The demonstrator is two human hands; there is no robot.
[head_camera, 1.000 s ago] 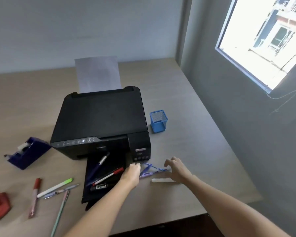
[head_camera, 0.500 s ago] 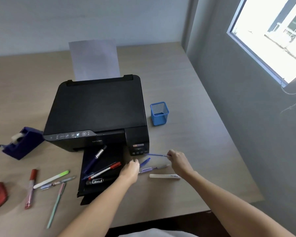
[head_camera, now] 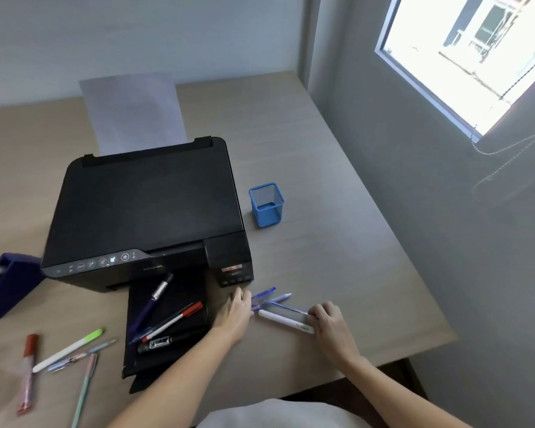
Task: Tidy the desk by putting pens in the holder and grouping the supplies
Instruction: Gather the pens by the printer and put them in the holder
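Note:
A blue mesh pen holder (head_camera: 266,205) stands empty to the right of the black printer (head_camera: 149,205). In front of the printer's right corner lie a blue pen (head_camera: 264,293), a lavender pen (head_camera: 278,298), a thin blue pen (head_camera: 286,307) and a white pen (head_camera: 283,320). My left hand (head_camera: 235,312) closes its fingertips on the left ends of the blue and lavender pens. My right hand (head_camera: 329,319) pinches the thin blue pen's right end and rests on the white pen's end. A dark blue pen (head_camera: 155,298), a red-capped pen (head_camera: 175,319) and a black marker (head_camera: 156,342) lie on the printer's output tray (head_camera: 136,370).
At the left of the desk lie a red marker (head_camera: 29,362), a green-tipped highlighter (head_camera: 70,349), a bluish pen (head_camera: 84,354) and a pale green pen (head_camera: 84,392). A dark blue tape dispenser (head_camera: 8,284) sits at the left edge. The desk's front edge (head_camera: 383,362) is close behind my right hand.
My right hand has brought the thin blue pen down and nearer, beside the white pen. My left hand has shifted slightly right onto the blue pens' ends.

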